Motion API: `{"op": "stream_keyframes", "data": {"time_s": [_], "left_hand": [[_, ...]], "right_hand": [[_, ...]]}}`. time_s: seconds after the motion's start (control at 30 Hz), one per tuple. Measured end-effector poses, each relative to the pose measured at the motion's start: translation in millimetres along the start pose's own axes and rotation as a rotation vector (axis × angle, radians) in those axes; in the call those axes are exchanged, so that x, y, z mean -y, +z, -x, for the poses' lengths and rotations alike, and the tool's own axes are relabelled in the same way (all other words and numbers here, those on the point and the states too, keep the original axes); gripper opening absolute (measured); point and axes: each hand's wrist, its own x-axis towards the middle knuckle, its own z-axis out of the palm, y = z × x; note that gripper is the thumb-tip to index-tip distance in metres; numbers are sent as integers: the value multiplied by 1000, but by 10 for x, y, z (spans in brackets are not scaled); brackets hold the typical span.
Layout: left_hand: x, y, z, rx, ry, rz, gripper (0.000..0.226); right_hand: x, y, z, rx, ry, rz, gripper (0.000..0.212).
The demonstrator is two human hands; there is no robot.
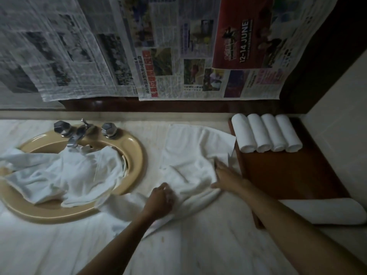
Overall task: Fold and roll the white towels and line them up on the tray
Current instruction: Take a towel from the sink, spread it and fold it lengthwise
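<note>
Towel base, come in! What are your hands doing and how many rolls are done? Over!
Left hand grips the flat towel, right hand presses it. Four rolled towels lined up on tray. More towels piled in sink.

1. The wooden tray (288,175) has bare room in front of the four rolled towels (266,133) lined along its far end.
2. A large rolled towel (325,213) blocks the tray's near edge.
3. The wall (337,108) closes the tray's right side.
4. Left, the sink (137,155), its faucet (77,133) and heaped towels (65,175) obstruct; the near table (59,245) lies open.
</note>
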Motion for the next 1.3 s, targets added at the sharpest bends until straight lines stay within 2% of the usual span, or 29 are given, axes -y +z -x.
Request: {"op": "stream_keyframes", "data": {"time_s": [0.03, 0.1, 0.17, 0.2, 0.23, 0.3, 0.33, 0.37, 0.43, 0.57, 0.63, 0.7, 0.8, 0.87, 0.93, 1.03, 1.17, 1.23, 1.3], "left_hand": [[-41, -38, -68, 46, -26, 10, 46], [-51, -118, -150, 141, -99, 10, 57], [15, -153, -163, 188, -186, 48, 51], [56, -132, -144, 196, -200, 48, 51], [84, -113, -121, 200, -185, 18, 54], [100, -75, -72, 221, -135, -110, 59], [95, -61, -54, 215, -127, -153, 60], [94, -41, -44, 202, -131, -185, 61], [77, -18, -22, 186, -138, -219, 63], [89, 30, 90, 152, -184, -231, 63], [105, 99, 212, 121, -235, -230, 61], [86, 203, 347, 33, -265, -238, 57], [37, 417, 526, -27, -317, -201, 62], [28, 545, 617, -68, -305, -151, 66], [53, 553, 675, -100, -271, -123, 69], [138, 593, 814, -117, -239, -139, 70], [106, 686, 1069, -140, -256, -170, 68], [19, 653, 954, -117, -322, -154, 68], [-130, 564, 710, -153, -303, -110, 67]], "right_hand": [[25, -86, -57, -60, 17, 87, 94], [252, -106, -16, -360, 36, 91, 63], [601, 106, 161, -549, 22, -179, 26], [759, 254, 299, -531, -37, -344, 15], [907, 411, 436, -427, -119, -450, 16], [1053, 724, 675, -196, -263, -459, 35], [1023, 834, 755, -172, -302, -457, 43], [944, 922, 797, -180, -299, -470, 42], [756, 958, 859, -187, -195, -512, 27], [365, 744, 913, -125, -69, -373, 16], [244, 675, 909, -87, 1, -231, 31], [302, 647, 883, -141, 139, -166, 48], [603, 832, 873, -291, 173, -290, 58], [752, 997, 890, -294, 184, -349, 63], [817, 1102, 993, -276, 195, -240, 71], [699, 1185, 1110, -322, 129, -128, 77], [401, 1240, 1293, -259, -43, -37, 82], [421, 1209, 1231, -283, -7, -152, 86], [630, 1167, 1081, -330, 136, -313, 79]]}}
